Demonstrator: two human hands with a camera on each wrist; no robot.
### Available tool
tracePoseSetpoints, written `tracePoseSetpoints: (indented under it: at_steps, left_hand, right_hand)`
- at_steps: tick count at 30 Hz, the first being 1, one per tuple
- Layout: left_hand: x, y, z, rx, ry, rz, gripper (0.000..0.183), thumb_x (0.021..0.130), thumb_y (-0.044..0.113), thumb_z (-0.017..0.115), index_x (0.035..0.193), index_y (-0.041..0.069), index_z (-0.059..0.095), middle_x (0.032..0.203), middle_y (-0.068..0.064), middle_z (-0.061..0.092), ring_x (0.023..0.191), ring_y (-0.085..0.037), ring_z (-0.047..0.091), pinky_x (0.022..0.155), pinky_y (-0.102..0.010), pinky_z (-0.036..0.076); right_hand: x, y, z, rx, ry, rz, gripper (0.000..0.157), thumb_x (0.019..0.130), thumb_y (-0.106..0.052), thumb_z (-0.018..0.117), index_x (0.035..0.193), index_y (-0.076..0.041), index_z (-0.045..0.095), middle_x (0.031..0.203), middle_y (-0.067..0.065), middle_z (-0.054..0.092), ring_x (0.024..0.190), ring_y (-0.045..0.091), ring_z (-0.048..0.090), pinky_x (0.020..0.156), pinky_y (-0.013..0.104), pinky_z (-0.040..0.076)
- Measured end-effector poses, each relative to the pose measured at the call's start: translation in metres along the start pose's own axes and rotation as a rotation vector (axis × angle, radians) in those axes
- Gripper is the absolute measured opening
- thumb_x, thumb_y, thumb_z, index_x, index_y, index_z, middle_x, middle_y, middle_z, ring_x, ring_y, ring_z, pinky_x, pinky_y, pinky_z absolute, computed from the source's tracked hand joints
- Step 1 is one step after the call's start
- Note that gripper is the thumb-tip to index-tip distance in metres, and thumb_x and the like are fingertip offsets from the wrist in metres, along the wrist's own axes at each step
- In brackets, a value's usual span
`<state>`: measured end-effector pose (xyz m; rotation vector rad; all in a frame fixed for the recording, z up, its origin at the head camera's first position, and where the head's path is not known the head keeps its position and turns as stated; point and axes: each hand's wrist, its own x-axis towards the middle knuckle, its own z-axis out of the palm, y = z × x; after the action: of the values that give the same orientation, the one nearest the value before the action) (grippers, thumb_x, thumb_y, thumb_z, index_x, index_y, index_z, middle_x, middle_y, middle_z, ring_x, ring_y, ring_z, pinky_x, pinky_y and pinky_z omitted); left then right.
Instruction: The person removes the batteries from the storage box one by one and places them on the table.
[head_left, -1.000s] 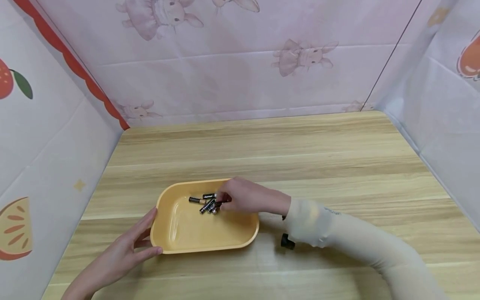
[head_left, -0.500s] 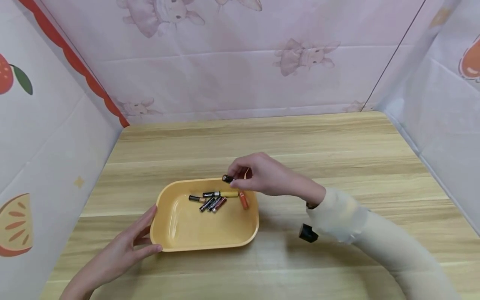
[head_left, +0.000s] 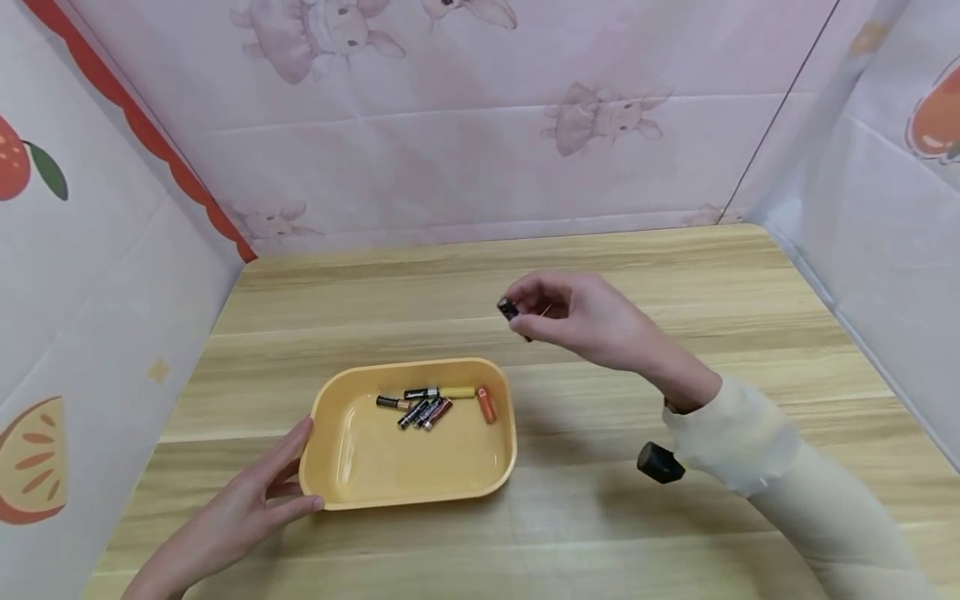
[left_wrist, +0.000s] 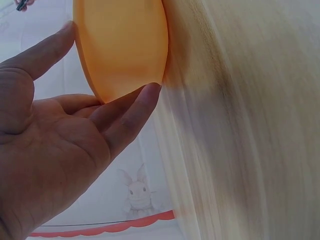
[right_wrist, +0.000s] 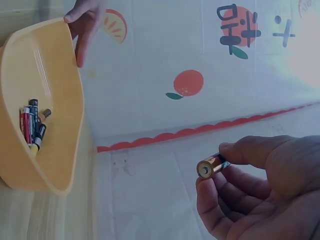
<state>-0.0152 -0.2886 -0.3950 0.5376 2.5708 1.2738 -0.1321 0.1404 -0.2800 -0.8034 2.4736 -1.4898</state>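
A yellow plastic tub stands on the table. My left hand holds its left end, the thumb at the near rim and fingers against the side, as the left wrist view also shows. Inside the tub lie several batteries, mostly dark, with a yellow battery near the far wall and an orange battery toward the right. Above the table, beyond the tub's right end, my right hand pinches a black and copper battery between thumb and fingers. The battery's copper end faces the right wrist camera.
The wood-grain table reaches back to a pink wall with rabbit prints. White side walls with fruit prints rise left and right. A small black device hangs by the right wrist.
My right hand has lifted a battery out of the tub and moved up, back and to the right with it. The yellow and orange batteries have come into view. My left hand stays on the tub.
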Motion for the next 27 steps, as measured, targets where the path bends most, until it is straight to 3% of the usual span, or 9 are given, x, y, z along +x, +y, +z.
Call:
tracePoseSetpoints:
  at_steps: [5,13,21,27]
  left_hand:
    - [0.000,0.000,0.001,0.012,0.005,-0.005,0.091,0.094,0.008,0.077,0.163,-0.002,0.019,0.162,-0.037,0.020,0.118,0.001,0.057,0.088,-0.016,0.055]
    - [-0.001,0.001,0.000,0.018,-0.002,0.007,0.091,0.094,0.008,0.076,0.163,-0.002,0.018,0.161,-0.038,0.020,0.118,0.000,0.058,0.088,-0.016,0.055]
    - [-0.002,0.001,-0.002,0.010,-0.006,0.003,0.091,0.094,0.008,0.076,0.163,-0.001,0.018,0.162,-0.037,0.019,0.119,0.001,0.057,0.089,-0.017,0.055]
    - [-0.003,0.002,-0.002,0.011,-0.002,-0.006,0.091,0.094,0.008,0.076,0.163,-0.002,0.018,0.162,-0.037,0.020,0.117,0.000,0.058,0.088,-0.017,0.055]
  right_hand:
    - [-0.010,0.007,-0.009,0.015,0.040,0.071,0.024,0.099,-0.009,0.071,0.121,0.001,0.070,0.100,0.010,0.072,0.088,0.021,0.068,0.076,0.029,0.060]
    - [-0.024,0.033,-0.011,0.100,0.061,0.189,0.020,0.100,-0.010,0.069,0.116,0.003,0.069,0.096,0.013,0.070,0.083,0.024,0.066,0.071,0.029,0.059]
    - [-0.028,0.061,-0.002,0.202,0.084,0.294,0.022,0.099,-0.006,0.069,0.115,0.009,0.065,0.093,0.011,0.069,0.078,0.018,0.063,0.071,0.028,0.058]
    - [-0.028,0.082,0.008,0.224,0.073,0.378,0.026,0.099,-0.007,0.069,0.118,0.009,0.064,0.095,0.011,0.070,0.082,0.022,0.065,0.074,0.032,0.060]
